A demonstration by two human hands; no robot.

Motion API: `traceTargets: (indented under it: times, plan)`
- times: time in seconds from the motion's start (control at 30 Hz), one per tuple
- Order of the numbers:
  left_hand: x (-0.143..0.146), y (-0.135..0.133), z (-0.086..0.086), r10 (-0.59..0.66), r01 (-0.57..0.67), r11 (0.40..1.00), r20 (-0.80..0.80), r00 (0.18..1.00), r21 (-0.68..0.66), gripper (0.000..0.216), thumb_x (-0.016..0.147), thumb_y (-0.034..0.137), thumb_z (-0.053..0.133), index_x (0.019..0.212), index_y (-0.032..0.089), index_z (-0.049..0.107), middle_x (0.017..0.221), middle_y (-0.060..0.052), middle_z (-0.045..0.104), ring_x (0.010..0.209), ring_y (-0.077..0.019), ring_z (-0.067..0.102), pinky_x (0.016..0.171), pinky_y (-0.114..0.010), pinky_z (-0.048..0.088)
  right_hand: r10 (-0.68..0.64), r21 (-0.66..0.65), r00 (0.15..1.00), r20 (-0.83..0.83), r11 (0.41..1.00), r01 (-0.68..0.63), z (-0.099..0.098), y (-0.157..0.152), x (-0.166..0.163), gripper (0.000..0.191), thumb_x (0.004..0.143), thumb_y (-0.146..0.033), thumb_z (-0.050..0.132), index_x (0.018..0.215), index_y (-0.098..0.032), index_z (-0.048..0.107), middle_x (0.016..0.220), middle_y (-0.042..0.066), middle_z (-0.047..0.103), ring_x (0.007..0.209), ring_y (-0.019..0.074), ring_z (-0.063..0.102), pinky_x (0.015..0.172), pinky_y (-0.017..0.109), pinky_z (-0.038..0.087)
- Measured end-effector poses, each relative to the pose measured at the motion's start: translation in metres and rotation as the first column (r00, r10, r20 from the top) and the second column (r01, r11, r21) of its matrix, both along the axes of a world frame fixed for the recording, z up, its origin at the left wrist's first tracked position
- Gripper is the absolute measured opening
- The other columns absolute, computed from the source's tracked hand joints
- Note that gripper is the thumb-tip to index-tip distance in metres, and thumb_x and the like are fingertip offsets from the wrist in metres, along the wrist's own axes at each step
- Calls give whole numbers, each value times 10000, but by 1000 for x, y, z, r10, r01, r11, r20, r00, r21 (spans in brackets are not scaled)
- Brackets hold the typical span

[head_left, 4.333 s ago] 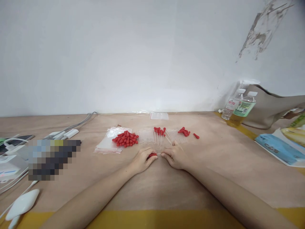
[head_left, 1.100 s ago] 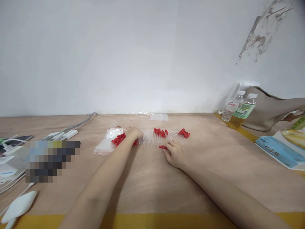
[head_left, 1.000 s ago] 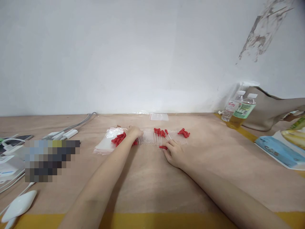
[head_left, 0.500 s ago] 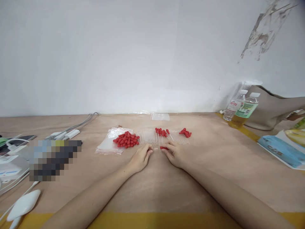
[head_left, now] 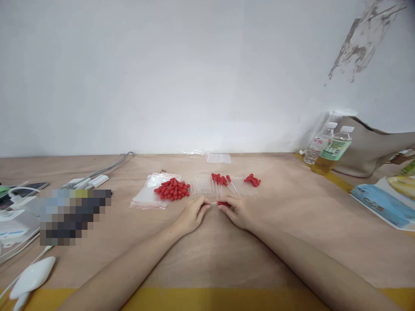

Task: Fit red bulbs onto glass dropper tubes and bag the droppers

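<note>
My left hand (head_left: 194, 214) is closed in a pinch on a thin clear glass dropper tube (head_left: 213, 203), whose end points right. Facing it, my right hand (head_left: 236, 211) pinches a red rubber dropper bulb (head_left: 221, 203). The tube's end meets the bulb's mouth or lies right at it; I cannot tell whether it is inside. Just beyond my hands lie rows of clear tubes (head_left: 199, 186). Several droppers with red bulbs (head_left: 220, 179) lie to their right. A heap of loose red bulbs (head_left: 172, 189) rests on clear zip bags (head_left: 145, 196) at left.
More red bulbs (head_left: 253, 180) lie at the right end of the tubes. A small clear bag (head_left: 218, 158) is near the wall. Two bottles (head_left: 333, 149), a grey bag (head_left: 359, 147) and a blue tissue pack (head_left: 382, 205) stand right. Chargers and cables (head_left: 24, 220) crowd the left.
My two hands have come slightly closer together. The gap between the tube's end and the red bulb has closed.
</note>
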State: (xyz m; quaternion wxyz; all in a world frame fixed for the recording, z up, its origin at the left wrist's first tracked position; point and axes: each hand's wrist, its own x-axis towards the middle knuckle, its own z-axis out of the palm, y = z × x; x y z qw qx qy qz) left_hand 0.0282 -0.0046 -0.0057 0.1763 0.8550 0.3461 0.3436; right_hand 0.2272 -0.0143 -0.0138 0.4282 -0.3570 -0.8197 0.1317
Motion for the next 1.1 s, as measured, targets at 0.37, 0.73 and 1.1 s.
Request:
traceTargets:
  times: [0.37,0.73,1.1]
  plan:
    - [-1,-1,-3,-59,60,998,39,997,-33,155,853,228,406,773,171,526,776,-37,613,743,-148,566,687,-272,435,26,44,999,29,999,-27,-6,-1,0,174,849,-264,434,865,-192,591,758,33,613,690,129,554,629,251,441]
    - [-2,-3,-5,-71,73,997,-145,987,11,197,873,232,350,763,192,508,788,-42,608,733,-156,561,658,-269,427,33,46,977,209,998,-44,-3,-6,-2,163,853,-252,419,850,-187,569,774,44,594,728,140,547,648,248,436]
    - [3,-2,-7,-52,62,997,-214,975,43,213,879,240,348,745,184,503,783,-41,606,730,-160,565,646,-262,425,75,-31,965,252,997,-70,-2,0,-1,162,844,-239,435,863,-186,587,805,46,587,762,148,541,684,273,440]
